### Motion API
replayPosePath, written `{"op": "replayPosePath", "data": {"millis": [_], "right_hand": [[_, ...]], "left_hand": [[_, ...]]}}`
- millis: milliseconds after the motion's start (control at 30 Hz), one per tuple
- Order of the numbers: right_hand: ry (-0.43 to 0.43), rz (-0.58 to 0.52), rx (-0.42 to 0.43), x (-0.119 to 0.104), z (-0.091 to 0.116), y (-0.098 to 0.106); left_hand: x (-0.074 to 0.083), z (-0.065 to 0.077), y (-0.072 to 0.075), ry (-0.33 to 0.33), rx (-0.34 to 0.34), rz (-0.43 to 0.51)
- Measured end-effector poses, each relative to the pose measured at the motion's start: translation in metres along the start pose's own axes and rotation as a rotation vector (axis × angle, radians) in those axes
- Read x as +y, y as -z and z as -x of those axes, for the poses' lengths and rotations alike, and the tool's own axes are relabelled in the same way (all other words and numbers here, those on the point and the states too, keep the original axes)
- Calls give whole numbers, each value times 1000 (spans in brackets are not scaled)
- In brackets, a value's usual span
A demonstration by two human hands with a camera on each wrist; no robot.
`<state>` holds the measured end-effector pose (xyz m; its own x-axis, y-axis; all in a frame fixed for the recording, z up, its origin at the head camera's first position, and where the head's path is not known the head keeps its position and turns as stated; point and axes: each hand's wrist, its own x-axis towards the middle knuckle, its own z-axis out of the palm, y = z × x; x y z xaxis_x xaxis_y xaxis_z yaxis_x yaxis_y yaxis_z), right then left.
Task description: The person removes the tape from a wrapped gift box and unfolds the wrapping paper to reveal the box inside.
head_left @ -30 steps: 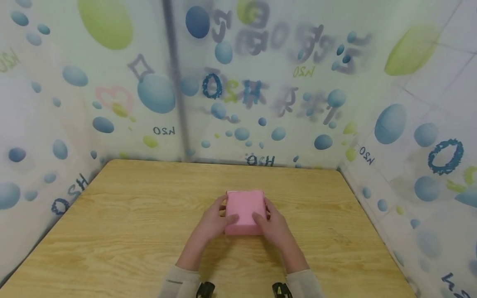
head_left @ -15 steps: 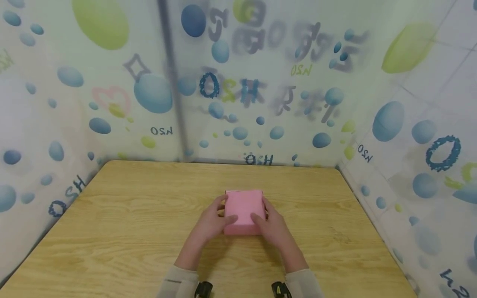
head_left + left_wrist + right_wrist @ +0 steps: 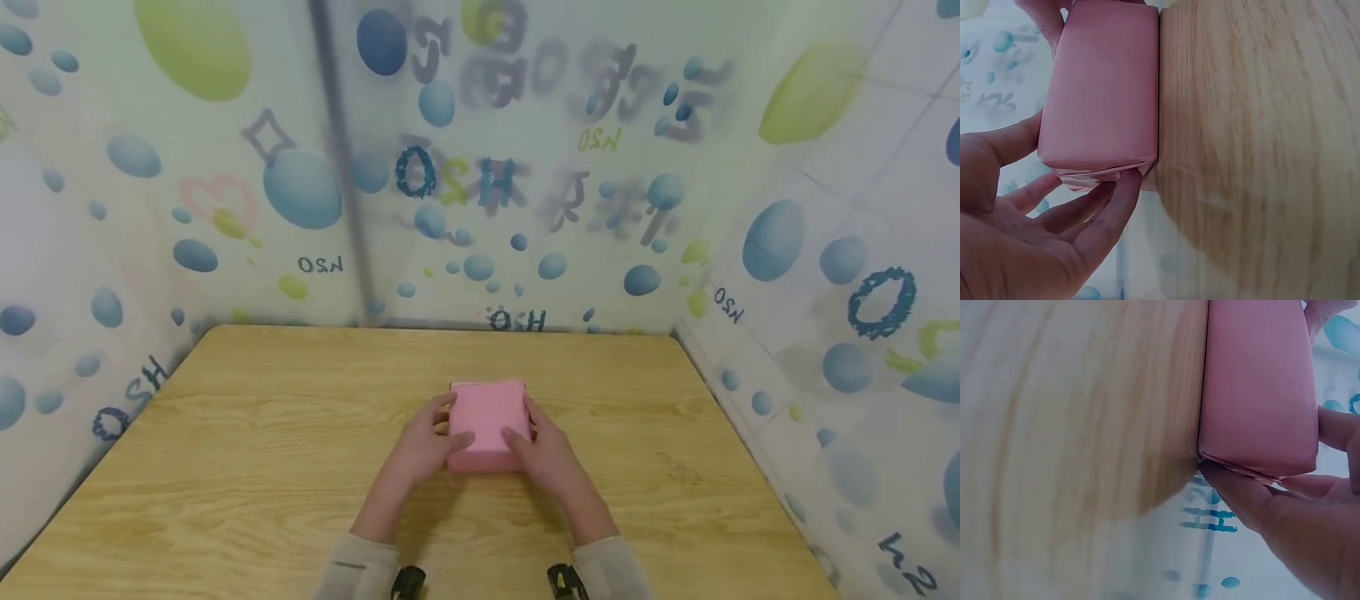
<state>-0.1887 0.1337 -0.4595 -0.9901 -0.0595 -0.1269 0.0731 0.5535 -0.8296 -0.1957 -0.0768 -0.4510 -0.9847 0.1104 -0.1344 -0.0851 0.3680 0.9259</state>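
Now the pink box [image 3: 490,414] rests on the wooden table [image 3: 262,433].
Left hand [image 3: 425,444] and right hand [image 3: 550,450] hold its opposite sides; since a second ago, their grip looks unchanged, so work seems paused.

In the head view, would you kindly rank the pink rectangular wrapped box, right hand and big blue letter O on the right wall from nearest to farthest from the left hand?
1. Pink wrapped box: gripped by the left hand.
2. Right hand: on the box's right side.
3. Blue letter O: right wall.
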Motion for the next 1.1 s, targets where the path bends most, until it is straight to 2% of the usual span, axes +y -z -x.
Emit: {"op": "replayPosePath", "data": {"millis": [500,767,1100], "right_hand": [[10,60,-36,-5,-1,3],[-28,62,-51,-6,-4,5],[-19,63,-29,-6,-8,4]], "left_hand": [[2,-2,-3,-5,-2,-69],[6,-5,-2,15,9,-97],[8,-11,0,17,-9,-134]]}}
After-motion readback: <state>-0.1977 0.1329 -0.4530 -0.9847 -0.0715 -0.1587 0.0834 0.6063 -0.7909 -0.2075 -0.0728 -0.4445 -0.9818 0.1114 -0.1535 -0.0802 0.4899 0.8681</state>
